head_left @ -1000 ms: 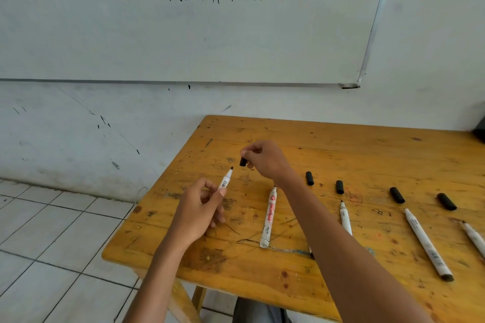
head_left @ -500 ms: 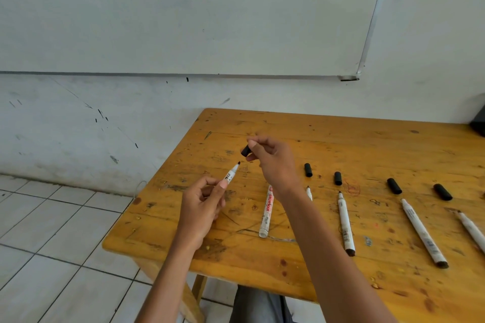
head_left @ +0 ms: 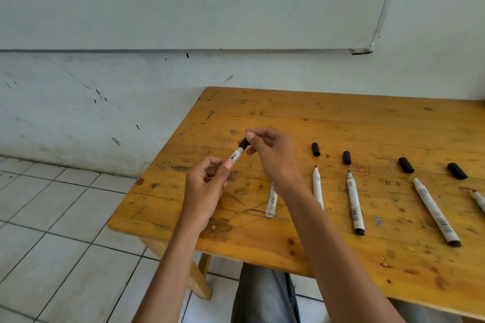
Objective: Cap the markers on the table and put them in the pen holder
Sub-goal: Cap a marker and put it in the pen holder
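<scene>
The left hand [head_left: 203,186] was curled shut around a white marker [head_left: 235,157], held above the wooden table [head_left: 341,123] near its left edge; the right hand [head_left: 273,155] pinched a black cap [head_left: 244,143] sitting on the marker's tip; how fully it was seated could not be told; five uncapped markers [head_left: 354,204] lay in a row on the table, with four loose caps [head_left: 315,149] just beyond them.

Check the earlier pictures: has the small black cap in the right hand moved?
Yes. The small black cap has closed the gap onto the tip of the white marker held over the wooden table.
</scene>
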